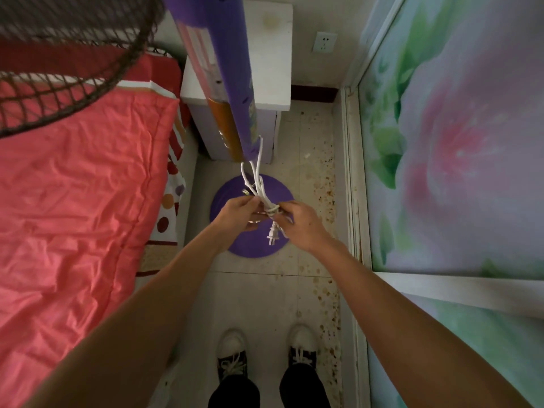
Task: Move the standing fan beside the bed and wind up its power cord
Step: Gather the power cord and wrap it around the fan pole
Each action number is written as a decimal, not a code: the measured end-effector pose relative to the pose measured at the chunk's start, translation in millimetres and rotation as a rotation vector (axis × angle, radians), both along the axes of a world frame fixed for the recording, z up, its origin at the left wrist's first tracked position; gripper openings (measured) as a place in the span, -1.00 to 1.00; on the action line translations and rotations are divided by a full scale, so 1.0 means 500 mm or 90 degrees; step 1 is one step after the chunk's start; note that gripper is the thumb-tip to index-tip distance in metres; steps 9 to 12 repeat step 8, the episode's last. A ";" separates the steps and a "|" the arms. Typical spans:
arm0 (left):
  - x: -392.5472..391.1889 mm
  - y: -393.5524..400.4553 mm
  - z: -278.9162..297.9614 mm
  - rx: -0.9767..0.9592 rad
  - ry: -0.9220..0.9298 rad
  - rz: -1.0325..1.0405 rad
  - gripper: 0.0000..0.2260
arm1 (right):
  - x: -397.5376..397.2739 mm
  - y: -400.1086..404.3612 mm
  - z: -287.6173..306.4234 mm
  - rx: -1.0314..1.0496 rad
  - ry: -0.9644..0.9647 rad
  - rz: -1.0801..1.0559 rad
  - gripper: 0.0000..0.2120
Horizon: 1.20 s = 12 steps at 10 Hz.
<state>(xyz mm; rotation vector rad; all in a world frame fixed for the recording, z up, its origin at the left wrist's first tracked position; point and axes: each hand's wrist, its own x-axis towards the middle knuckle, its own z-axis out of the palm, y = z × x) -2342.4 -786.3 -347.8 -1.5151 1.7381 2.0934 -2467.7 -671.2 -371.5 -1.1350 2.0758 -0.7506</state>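
Coral-red cloth covers the bed (73,207), which fills the left side of the view; on the right a flowered panel (459,148) closes the narrow aisle of tiled floor (265,301). Between them stands the fan (226,83), its purple column rising toward the camera and its mesh guard (59,60) hanging over the bed at upper left; the round purple base (223,201) sits on the floor just beside the bed's edge, in front of a white nightstand (270,54). Judging by that, the moving part of the task looks done, and the winding is the step in hand.

A wall socket (324,42) shows above the nightstand, with nothing plugged in. The white cord (256,175) drops from the column's lower end in a few loops and gathers into a bundle held over the base; the left hand (237,213) is closed around the bundle from the left, and the right hand (300,223) pinches it from the right, fingers curled on what looks like a wrap or knot at its middle. The plug (272,234) dangles free just below the hands.

The next move probably calls for cinching that wrap snug while the left hand holds the loops together; then the plug end wants tucking so the bundle cannot unwind; whether the knot is already tight is too small to tell.
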 end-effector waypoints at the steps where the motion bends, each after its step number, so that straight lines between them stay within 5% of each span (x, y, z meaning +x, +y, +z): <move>1: -0.014 -0.012 -0.016 0.003 0.013 0.000 -0.76 | -0.008 -0.015 -0.027 -0.026 -0.008 -0.060 -0.76; 3: -0.038 -0.025 -0.050 -0.005 0.051 0.027 -0.75 | -0.026 -0.058 -0.058 -0.041 0.026 -0.062 -0.78; 4: -0.042 -0.023 -0.053 -0.014 0.051 0.028 -0.64 | -0.027 -0.064 -0.057 -0.018 -0.005 -0.035 -0.58; 6: -0.051 -0.025 -0.044 -0.012 0.041 0.046 -0.57 | -0.042 -0.083 -0.040 0.037 -0.026 -0.023 -0.50; 12: -0.036 -0.015 -0.015 -0.009 -0.009 0.062 -0.48 | -0.047 -0.067 -0.007 0.006 -0.030 -0.026 -0.49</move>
